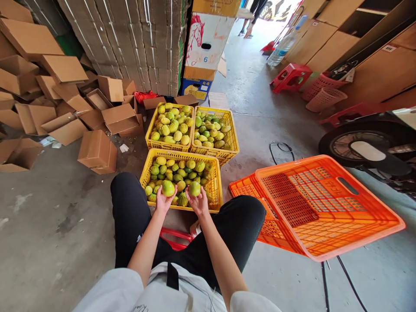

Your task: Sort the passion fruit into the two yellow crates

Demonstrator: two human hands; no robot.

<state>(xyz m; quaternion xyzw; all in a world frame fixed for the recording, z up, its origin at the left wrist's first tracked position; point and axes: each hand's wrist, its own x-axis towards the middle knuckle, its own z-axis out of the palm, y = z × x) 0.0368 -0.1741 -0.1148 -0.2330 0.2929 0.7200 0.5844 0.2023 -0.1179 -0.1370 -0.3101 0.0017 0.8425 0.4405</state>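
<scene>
One yellow-green fruit [168, 188] is grasped in the left hand [164, 200], and one green fruit [194, 188] is grasped in the right hand [198, 202]. Both are supported from below by upturned palms and curled fingers, apart from each other, and are held above the near yellow crate [218, 184]. This crate is placed on the concrete floor [78, 242] before the seated person's knees, and is filled with loose fruit of mixed green and yellow. Beyond it, two further yellow crates are noted side by side: the far left crate [167, 145] is heaped with mostly yellow fruit, and in the far right crate [235, 135] greener pieces are seen among yellow ones. To the right, a large orange basket [326, 177] is seen lying tilted with its open side partly exposed, and no contents are visible in it. Empty and folded cardboard boxes [97, 149] are scattered at the left. Part of a red stool [177, 238] is seen between the legs, and a motorcycle wheel [351, 145] is observed at the far right.
</scene>
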